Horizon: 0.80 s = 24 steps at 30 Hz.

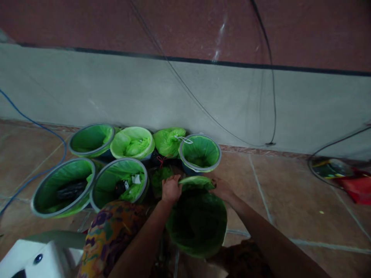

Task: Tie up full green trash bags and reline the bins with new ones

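Observation:
Between my knees stands a bin lined with a green plastic bag (199, 224), its dark inside facing up at me. My left hand (171, 189) is closed on the bag's edge at the far left of the rim. At the far right of the rim, my right hand (222, 189) pinches the same edge, its fingertips partly in shadow. A strip of the green bag stretches between the two hands. Just beyond is another green-lined bin (218, 157) with a grey rim.
Several green-lined bins stand at the left, including one bin (97, 185) holding paper scraps. A tied green bag (169, 142) lies by the wall. A blue cable (37, 173) crosses the tiled floor (298, 208). At the right is a red bag (358, 189); a white object (37, 258) sits lower left.

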Available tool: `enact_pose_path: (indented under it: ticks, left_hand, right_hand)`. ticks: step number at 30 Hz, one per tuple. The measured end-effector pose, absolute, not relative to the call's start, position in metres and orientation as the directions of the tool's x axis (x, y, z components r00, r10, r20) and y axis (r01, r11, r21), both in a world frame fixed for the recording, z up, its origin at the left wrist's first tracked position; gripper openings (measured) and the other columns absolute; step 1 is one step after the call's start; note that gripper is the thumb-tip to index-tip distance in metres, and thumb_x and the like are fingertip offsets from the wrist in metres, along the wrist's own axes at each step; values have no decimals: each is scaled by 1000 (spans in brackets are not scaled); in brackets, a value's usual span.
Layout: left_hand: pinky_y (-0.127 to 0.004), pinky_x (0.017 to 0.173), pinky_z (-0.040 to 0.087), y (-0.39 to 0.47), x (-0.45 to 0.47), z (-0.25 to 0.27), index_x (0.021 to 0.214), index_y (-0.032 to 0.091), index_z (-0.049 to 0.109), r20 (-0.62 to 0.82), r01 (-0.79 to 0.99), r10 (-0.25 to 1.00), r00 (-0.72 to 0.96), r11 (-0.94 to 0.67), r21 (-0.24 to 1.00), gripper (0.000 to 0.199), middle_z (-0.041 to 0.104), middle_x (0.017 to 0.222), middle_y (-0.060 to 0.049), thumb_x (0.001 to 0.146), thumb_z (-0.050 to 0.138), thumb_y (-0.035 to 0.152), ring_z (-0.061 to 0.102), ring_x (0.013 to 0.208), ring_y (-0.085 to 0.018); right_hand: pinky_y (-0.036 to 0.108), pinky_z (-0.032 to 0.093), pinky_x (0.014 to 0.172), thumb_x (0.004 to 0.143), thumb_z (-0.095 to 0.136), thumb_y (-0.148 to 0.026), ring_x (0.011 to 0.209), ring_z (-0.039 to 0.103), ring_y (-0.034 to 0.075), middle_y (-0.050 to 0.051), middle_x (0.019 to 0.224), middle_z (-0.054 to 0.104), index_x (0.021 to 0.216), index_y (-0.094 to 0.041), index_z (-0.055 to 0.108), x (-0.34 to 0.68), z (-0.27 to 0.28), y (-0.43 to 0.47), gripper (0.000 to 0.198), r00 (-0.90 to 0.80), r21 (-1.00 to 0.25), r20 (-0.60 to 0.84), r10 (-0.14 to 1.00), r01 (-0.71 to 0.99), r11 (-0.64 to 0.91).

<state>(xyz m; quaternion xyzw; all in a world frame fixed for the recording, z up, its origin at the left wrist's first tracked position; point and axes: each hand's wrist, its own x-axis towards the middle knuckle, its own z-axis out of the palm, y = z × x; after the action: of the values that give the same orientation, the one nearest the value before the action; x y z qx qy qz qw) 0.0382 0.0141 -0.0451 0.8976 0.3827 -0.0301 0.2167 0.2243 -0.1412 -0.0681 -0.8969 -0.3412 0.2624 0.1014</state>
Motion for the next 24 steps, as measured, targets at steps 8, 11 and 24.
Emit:
enact_pose_path:
  ticks: [8, 11, 24]
  left_hand:
    - [-37, 100, 39, 9, 41, -35, 126, 20, 55, -57, 619, 668, 742, -649, 442, 38, 64, 124, -8, 88, 53, 24, 57, 114, -22]
    - [-33, 99, 41, 7, 44, -41, 118, 20, 60, -38, 560, 616, 787, -687, 463, 30, 67, 118, -6, 90, 49, 20, 59, 111, -20]
    - [-28, 79, 49, 7, 49, -58, 109, 21, 59, -333, 681, 599, 728, -688, 252, 30, 71, 99, -8, 97, 31, 23, 68, 93, -20]
  right_hand:
    - [28, 43, 95, 91, 47, -22, 107, 61, 18, 5, 116, 69, 113, -22, 67, 206, -32, -107, 30, 512, -466, -124, 850, 726, -505]
    - [27, 42, 92, 90, 47, -21, 105, 60, 19, 7, 108, 70, 103, -20, 69, 194, -30, -95, 26, 391, -404, -148, 908, 814, -417]
    - [26, 39, 73, 92, 42, -26, 92, 63, 19, 8, 105, 70, 100, -19, 68, 199, -55, -86, 28, 342, -264, -367, 865, 853, -450]
